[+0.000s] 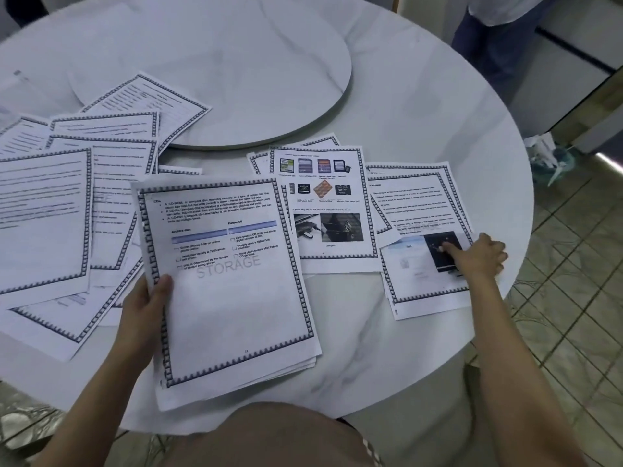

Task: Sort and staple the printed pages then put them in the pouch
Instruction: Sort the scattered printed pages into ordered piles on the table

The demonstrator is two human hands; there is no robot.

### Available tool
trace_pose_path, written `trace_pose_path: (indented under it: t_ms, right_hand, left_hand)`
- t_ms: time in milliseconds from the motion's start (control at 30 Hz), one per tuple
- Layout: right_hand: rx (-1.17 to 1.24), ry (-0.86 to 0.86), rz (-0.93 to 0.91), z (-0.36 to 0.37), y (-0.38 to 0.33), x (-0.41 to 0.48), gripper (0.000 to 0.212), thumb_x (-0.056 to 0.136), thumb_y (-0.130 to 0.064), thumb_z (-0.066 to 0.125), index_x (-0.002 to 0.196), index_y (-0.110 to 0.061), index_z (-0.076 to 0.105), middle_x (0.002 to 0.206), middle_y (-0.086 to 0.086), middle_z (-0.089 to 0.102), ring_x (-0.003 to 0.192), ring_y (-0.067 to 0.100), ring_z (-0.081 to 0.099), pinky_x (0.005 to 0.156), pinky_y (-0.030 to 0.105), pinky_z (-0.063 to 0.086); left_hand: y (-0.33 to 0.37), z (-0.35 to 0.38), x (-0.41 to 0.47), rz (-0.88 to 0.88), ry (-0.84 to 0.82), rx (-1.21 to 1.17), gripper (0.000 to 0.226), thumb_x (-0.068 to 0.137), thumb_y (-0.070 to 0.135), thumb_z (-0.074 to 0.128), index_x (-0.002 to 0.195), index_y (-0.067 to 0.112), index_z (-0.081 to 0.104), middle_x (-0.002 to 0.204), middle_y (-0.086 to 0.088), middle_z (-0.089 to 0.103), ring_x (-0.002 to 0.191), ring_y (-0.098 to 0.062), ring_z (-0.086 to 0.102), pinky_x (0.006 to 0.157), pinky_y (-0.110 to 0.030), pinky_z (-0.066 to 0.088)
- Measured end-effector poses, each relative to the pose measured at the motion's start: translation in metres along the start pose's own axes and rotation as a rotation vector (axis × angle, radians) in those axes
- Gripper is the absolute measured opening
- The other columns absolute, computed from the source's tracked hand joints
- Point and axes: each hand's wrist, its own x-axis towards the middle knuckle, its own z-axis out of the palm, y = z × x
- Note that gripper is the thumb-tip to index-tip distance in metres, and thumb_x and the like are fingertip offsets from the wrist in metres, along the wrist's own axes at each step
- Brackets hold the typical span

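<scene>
A round, white marble-patterned table carried everything. Under the right hand's fingertip lay a dark-photo page, close to the table's rim. Just beyond that fingertip a text page overlapped it. Further toward the left hand lay a memory-card page, with more sheets tucked beneath it. Left of the left hand's thumb, which pinched a stack of pages, a spread of bordered text pages overlapped one another. Well beyond both hands' fingers sat a round turntable disc, with one sheet's corner lying over its edge.

Matt paper pages; glossy marble table.
</scene>
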Motion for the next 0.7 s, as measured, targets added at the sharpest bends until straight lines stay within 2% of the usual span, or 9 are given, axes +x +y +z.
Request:
trace_pose_path:
  t_ms: [133,267,367,600,700]
  right_hand:
    - [-0.014,0.013,-0.031,0.002,0.007,0.002,0.079,0.075,-0.041,0.073,0.13,0.004,0.039,0.136,0.025,0.031,0.127,0.039,0.028,0.104,0.049,0.028]
    - [0.023,0.061,-0.042,0.002,0.007,0.001,0.077,0.073,-0.037,0.075,0.129,0.004,0.041,0.134,0.025,0.033,0.126,0.039,0.03,0.102,0.049,0.03]
    - [0.018,0.12,-0.02,0.004,0.007,-0.004,0.075,0.073,-0.038,0.075,0.125,0.006,0.043,0.131,0.026,0.036,0.123,0.04,0.033,0.1,0.049,0.031]
    - [0.006,0.172,0.034,0.005,0.009,-0.011,0.078,0.073,-0.043,0.073,0.12,0.012,0.043,0.128,0.03,0.038,0.12,0.041,0.035,0.097,0.049,0.033]
    - [0.017,0.21,0.015,0.006,0.009,-0.013,0.078,0.071,-0.04,0.075,0.119,0.012,0.043,0.126,0.03,0.04,0.119,0.042,0.037,0.094,0.05,0.035]
  left_hand:
    - [0.002,0.007,-0.003,0.014,-0.021,-0.019,0.03,0.098,0.023,0.043,0.123,0.011,0.051,0.107,-0.007,0.06,0.084,-0.019,0.06,0.073,-0.032,0.048]
    - [0.004,0.013,-0.004,0.006,-0.033,-0.033,0.026,0.097,0.026,0.044,0.12,0.018,0.052,0.111,-0.007,0.061,0.094,-0.027,0.06,0.085,-0.041,0.048]
    - [0.003,0.017,-0.006,0.003,-0.039,-0.032,0.023,0.097,0.027,0.045,0.117,0.02,0.052,0.111,-0.007,0.062,0.095,-0.028,0.061,0.088,-0.044,0.048]
    - [0.001,0.025,-0.014,-0.003,-0.034,-0.054,0.02,0.097,0.024,0.044,0.114,0.017,0.052,0.097,0.001,0.062,0.083,-0.016,0.061,0.07,-0.032,0.049]
    - [0.001,0.026,-0.015,-0.01,-0.027,-0.046,0.019,0.097,0.024,0.044,0.113,0.016,0.052,0.095,0.003,0.062,0.082,-0.016,0.06,0.07,-0.031,0.049]
